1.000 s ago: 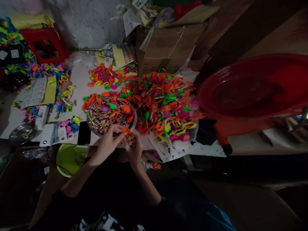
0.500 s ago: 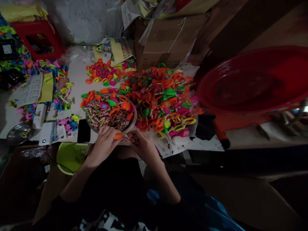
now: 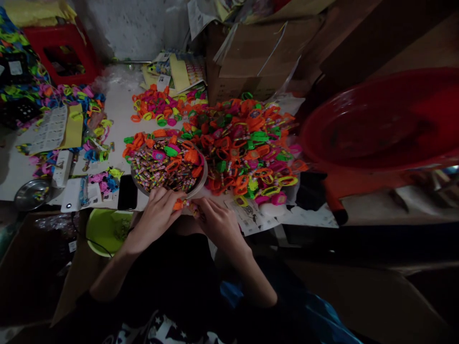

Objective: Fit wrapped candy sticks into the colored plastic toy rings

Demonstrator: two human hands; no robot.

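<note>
My left hand [image 3: 158,214] is closed on an orange plastic piece [image 3: 178,204] at the table's front edge. Close beside it, my right hand [image 3: 217,220] pinches small patterned candy-like pieces [image 3: 196,210], partly hidden by the fingers. Just beyond both hands stands a round bowl [image 3: 204,180] filled with small wrapped sticks, with orange, green and pink toy pieces on top. A large heap of colourful toy watches [image 3: 247,148], mostly orange, lies right of the bowl. Behind the bowl is a smaller pile of similar pieces [image 3: 158,106].
A black phone [image 3: 127,192], a white device [image 3: 71,195] and a metal bowl [image 3: 32,195] lie to the left. Below the edge sits a green basin [image 3: 103,231]. A cardboard box [image 3: 258,52] stands behind; a large red basin [image 3: 380,119] is at the right.
The view has shifted slightly, so the table's contents appear a little further right. My hands remain together; more of the patterned piece shows between them, and the orange piece looks turned.
</note>
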